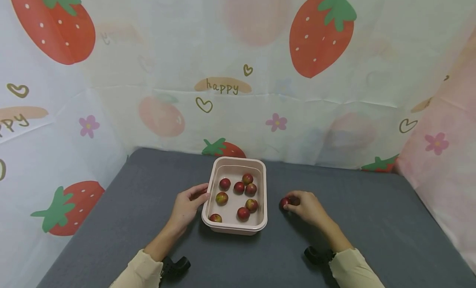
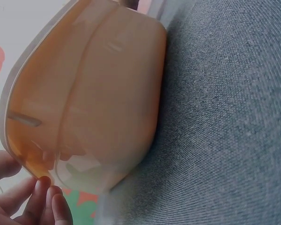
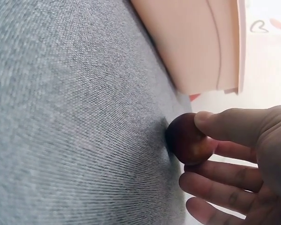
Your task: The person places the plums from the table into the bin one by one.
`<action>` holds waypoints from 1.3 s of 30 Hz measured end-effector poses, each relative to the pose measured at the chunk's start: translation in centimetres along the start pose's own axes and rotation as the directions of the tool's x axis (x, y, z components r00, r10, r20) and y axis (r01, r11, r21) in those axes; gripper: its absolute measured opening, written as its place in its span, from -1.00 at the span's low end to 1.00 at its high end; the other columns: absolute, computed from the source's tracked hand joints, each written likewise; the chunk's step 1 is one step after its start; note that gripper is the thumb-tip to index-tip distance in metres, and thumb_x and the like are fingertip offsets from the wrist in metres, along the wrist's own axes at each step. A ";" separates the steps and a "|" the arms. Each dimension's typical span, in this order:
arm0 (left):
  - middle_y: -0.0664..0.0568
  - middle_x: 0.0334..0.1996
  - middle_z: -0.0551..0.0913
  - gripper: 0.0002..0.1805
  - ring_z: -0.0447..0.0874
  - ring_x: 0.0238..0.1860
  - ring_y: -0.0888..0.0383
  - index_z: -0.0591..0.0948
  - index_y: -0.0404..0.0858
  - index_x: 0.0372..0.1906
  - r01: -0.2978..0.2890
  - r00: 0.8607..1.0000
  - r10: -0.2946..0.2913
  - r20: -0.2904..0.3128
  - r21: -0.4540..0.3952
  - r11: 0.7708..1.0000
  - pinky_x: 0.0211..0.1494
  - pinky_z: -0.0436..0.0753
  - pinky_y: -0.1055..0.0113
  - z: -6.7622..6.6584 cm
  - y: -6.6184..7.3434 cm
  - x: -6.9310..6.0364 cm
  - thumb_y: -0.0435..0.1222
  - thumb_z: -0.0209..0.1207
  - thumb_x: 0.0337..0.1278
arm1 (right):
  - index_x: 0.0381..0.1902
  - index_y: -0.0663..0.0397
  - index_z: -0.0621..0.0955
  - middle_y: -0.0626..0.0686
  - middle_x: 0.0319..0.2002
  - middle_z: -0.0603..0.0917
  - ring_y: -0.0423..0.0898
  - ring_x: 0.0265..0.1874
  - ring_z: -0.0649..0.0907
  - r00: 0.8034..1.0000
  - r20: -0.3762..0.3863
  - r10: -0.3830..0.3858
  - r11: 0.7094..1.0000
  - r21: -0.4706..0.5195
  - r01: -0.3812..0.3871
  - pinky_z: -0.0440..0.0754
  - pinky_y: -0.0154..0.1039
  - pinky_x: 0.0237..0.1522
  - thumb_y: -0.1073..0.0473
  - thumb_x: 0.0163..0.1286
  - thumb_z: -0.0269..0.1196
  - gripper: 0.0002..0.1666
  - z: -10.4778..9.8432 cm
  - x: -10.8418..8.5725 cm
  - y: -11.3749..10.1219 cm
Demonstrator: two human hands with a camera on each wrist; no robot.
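A pale pink plastic container (image 1: 235,228) stands on the dark grey cloth, with several red and yellowish plums (image 1: 243,214) lying in it. At its left rim, my left hand (image 1: 187,207) holds the edge with thumb and fingertips. The left wrist view shows the container's outer wall (image 2: 117,89) beside those fingers. To the right of the container, my right hand (image 1: 306,207) pinches a dark red plum (image 3: 187,139) between thumb and fingers. That plum sits at the cloth surface; whether it bears on the cloth I cannot tell.
Grey cloth (image 1: 334,189) covers the table. A white curtain (image 1: 238,122) printed with strawberries hangs along the back and left, and pinkish fabric (image 1: 439,189) on the right. A black strap device is on each wrist, below the hands.
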State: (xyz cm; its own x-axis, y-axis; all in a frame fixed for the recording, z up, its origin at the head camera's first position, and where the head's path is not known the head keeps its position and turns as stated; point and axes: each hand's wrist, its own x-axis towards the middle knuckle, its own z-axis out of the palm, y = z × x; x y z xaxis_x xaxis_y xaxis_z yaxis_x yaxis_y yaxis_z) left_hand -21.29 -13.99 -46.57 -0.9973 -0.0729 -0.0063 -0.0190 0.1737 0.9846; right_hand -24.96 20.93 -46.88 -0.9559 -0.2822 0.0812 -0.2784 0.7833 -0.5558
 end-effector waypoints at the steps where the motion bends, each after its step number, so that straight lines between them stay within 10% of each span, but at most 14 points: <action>1: -0.20 0.12 0.64 -0.60 0.59 0.09 0.04 0.56 -0.30 0.21 0.002 1.000 -0.002 0.001 0.000 1.000 -0.04 0.55 0.57 0.0 0.0 0.0 -0.32 0.17 0.30 | -0.11 0.17 0.69 0.05 -0.28 0.77 -0.14 -0.32 0.69 1.000 -0.004 0.000 1.000 -0.002 0.000 0.60 -0.19 -0.28 0.18 0.22 0.38 -0.71 0.1 0.0 0.0; 39: -0.18 0.12 0.64 -0.58 0.58 0.09 0.06 0.56 -0.29 0.22 0.012 1.000 -0.012 -0.010 0.021 1.000 0.08 0.59 0.39 0.0 0.2 -0.1 -0.28 0.18 0.30 | -0.02 0.14 0.66 0.12 -0.18 0.74 -0.15 -0.37 0.66 0.989 -0.144 -0.031 0.992 0.114 0.048 0.58 -0.31 -0.39 0.16 0.23 0.39 -0.64 -2.0 -1.1 -2.0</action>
State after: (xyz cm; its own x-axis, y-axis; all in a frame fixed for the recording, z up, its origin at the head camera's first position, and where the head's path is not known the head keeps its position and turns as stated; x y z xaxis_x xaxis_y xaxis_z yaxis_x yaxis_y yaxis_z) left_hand -21.19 -13.95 -46.42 -0.9962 -0.0851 -0.0160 -0.0322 0.1933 0.9806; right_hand -23.50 20.79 -44.17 -0.9502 -0.2235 0.2171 -0.3115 0.7004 -0.6422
